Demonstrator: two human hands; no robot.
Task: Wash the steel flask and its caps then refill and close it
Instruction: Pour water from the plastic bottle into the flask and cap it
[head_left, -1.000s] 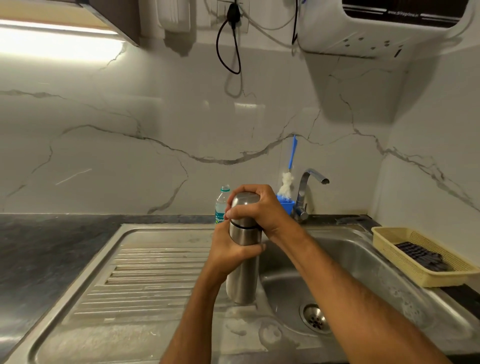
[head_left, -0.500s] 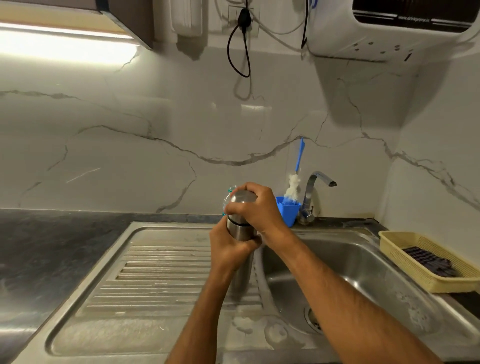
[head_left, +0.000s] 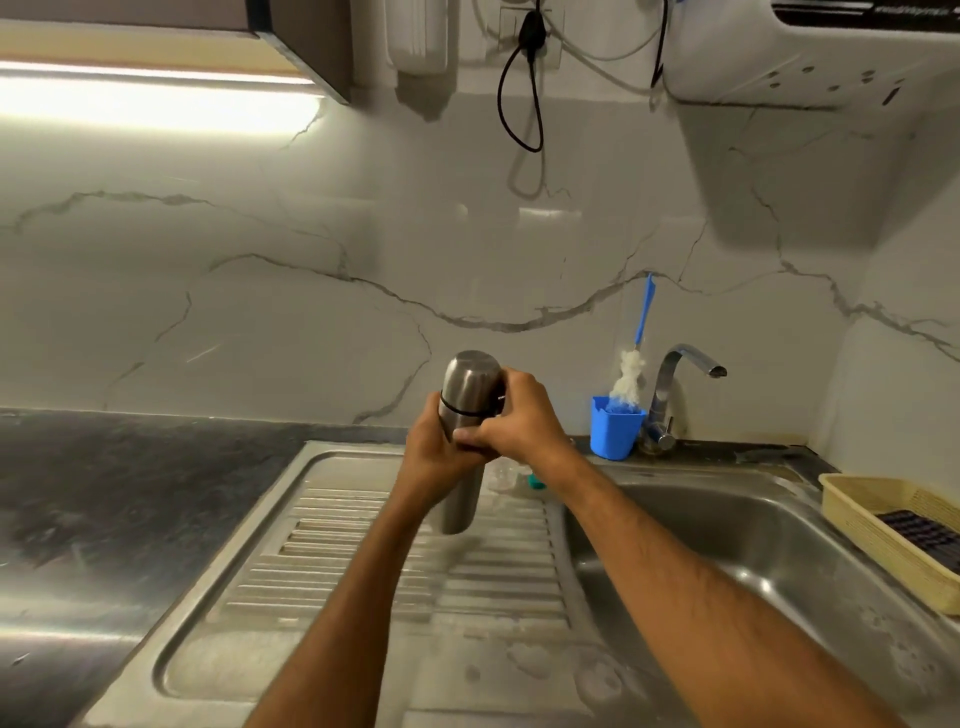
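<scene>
The steel flask (head_left: 462, 499) is held upright in the air above the ribbed drainboard (head_left: 363, 561), its steel outer cap (head_left: 470, 376) on top. My left hand (head_left: 441, 457) wraps the flask's body from the left. My right hand (head_left: 514, 421) grips the flask from the right, just below the cap, with its fingers across the body. The flask's middle is hidden by both hands. A small plastic water bottle (head_left: 535, 480) shows only partly behind my right wrist.
The sink basin (head_left: 727, 540) lies to the right, with the tap (head_left: 680, 374) behind it. A blue cup (head_left: 613, 428) holding a bottle brush stands beside the tap. A yellow basket (head_left: 883, 530) sits at the far right. Dark countertop (head_left: 104, 493) extends left.
Both hands have lifted the flask off the drainboard and moved it left. My right hand has slid from over the cap's top to its side, leaving the cap's top uncovered.
</scene>
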